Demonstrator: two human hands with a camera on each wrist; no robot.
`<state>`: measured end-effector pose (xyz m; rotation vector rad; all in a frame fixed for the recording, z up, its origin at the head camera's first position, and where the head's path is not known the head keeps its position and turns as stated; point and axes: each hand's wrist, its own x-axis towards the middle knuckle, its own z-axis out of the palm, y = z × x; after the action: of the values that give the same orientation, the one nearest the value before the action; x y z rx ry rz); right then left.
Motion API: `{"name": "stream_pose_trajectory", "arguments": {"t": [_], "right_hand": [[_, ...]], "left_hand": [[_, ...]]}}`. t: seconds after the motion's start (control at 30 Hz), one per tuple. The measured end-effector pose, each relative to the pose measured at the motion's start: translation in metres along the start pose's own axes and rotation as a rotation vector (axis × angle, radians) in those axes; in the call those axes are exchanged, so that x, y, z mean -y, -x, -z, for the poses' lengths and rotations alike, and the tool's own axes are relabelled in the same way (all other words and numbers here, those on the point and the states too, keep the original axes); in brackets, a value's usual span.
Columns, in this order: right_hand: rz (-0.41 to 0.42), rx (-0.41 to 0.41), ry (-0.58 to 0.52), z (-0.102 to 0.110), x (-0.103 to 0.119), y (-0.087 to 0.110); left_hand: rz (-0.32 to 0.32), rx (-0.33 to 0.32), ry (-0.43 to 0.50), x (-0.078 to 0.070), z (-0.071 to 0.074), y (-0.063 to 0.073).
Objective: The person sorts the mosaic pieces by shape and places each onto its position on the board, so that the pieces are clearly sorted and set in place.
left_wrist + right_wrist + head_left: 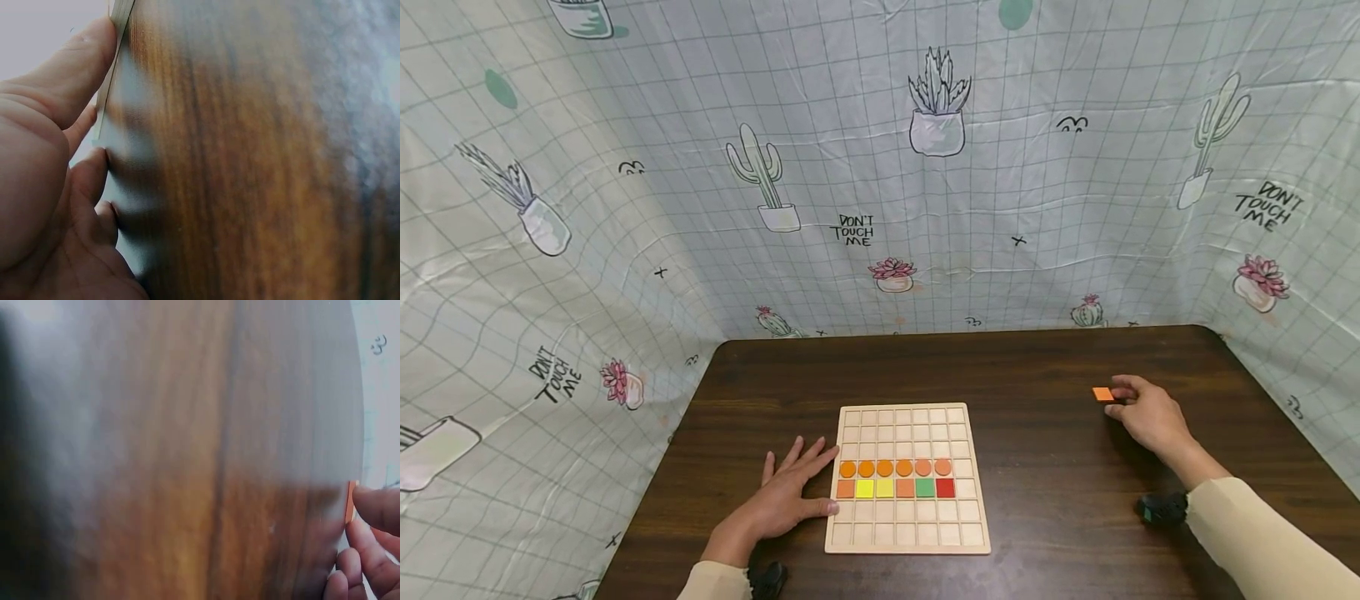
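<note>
A light wooden grid board (906, 433) lies on the dark table, left of centre. Along its middle runs a row of orange discs (886, 468), the two rightmost paler. Just below them sit square tiles: two orange (906, 488), two yellow (865, 488), one green (925, 487) and one red (945, 487). My left hand (782, 500) rests spread at the board's left side, thumb and fingertips at its edge. Far to the right, my right hand (1150, 421) pinches an orange square tile (1102, 393) between thumb and finger; the right wrist view shows the tile edge-on (350, 501).
The brown wooden table (1030, 500) spreads between the board and my right arm. A printed curtain (820, 150) with cactus drawings hangs behind the table and along both sides. Dark wrist straps (1161, 508) show at both sleeves.
</note>
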<state>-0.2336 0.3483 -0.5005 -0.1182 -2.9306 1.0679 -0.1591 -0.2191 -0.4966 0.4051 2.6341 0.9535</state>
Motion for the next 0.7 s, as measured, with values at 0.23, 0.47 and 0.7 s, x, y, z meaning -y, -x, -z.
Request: {"name": "stream_pose_trajectory", "arguments": {"t": [0.23,0.47,0.7], "right_hand": [[0.018,0.067,0.019,0.006,-0.01,-0.006],[0.034,0.127,0.027,0.01,-0.014,-0.012],[0.037,0.093,0.059,0.012,-0.013,-0.015]], "left_hand": [[0.008,0.0,0.0,0.0,-0.001,-0.001],[0.009,0.005,-0.005,0.002,-0.002,-0.001],[0.004,0.002,0.011,0.0,-0.001,-0.001]]}}
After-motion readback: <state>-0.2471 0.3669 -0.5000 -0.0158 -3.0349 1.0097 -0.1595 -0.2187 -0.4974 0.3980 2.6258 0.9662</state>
